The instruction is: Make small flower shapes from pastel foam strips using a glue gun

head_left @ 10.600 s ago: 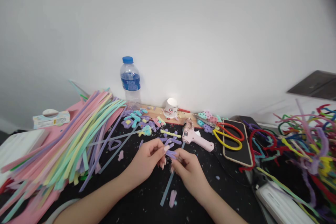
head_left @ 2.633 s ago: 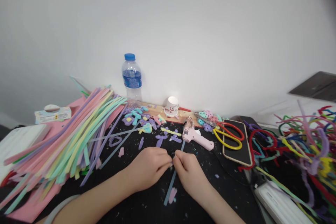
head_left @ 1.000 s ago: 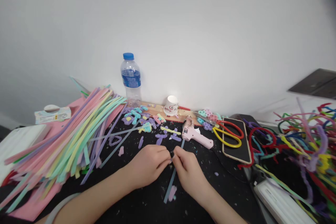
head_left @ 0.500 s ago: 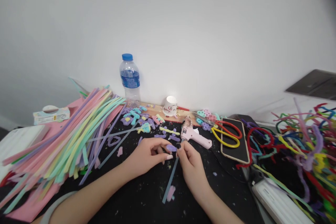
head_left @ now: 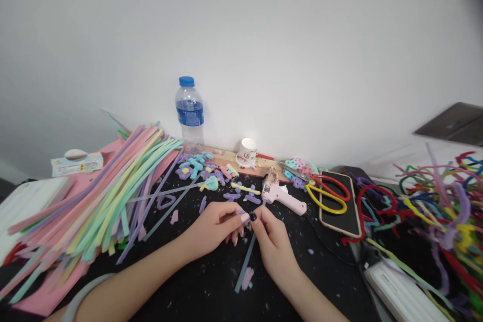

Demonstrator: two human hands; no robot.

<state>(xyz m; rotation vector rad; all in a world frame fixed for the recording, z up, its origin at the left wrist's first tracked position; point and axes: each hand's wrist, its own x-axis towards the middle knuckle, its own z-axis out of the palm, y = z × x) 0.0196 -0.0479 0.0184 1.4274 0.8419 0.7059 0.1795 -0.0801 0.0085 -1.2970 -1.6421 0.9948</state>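
Note:
My left hand (head_left: pixel 217 226) pinches a small purple fuzzy piece (head_left: pixel 240 212), mostly covered by the thumb and fingers. My right hand (head_left: pixel 268 234) meets it from the right, thumb and fingers pressed together at the same piece; what the right fingertips grip is largely hidden. Beneath the hands a glue stick (head_left: pixel 245 263) slants out of the back of a pink glue gun (head_left: pixel 285 197), which lies just beyond my right hand. A pink-purple scrap (head_left: pixel 248 278) is beside the stick's near end. Purple fuzzy pieces (head_left: pixel 252 197) lie just past the fingertips.
Pastel pipe cleaners (head_left: pixel 113 196) are heaped at left, colourful ones (head_left: pixel 445 221) at right. A bottle (head_left: pixel 189 113) and paper cup (head_left: pixel 246 153) stand by the wall. Scissors (head_left: pixel 326 196) rest on a phone (head_left: pixel 343 219). A white power strip (head_left: pixel 403 287) lies front right.
My left thumb and fingers have closed over the purple piece, which showed more before. Both hands have drawn together at the fingertips. The view has shifted slightly.

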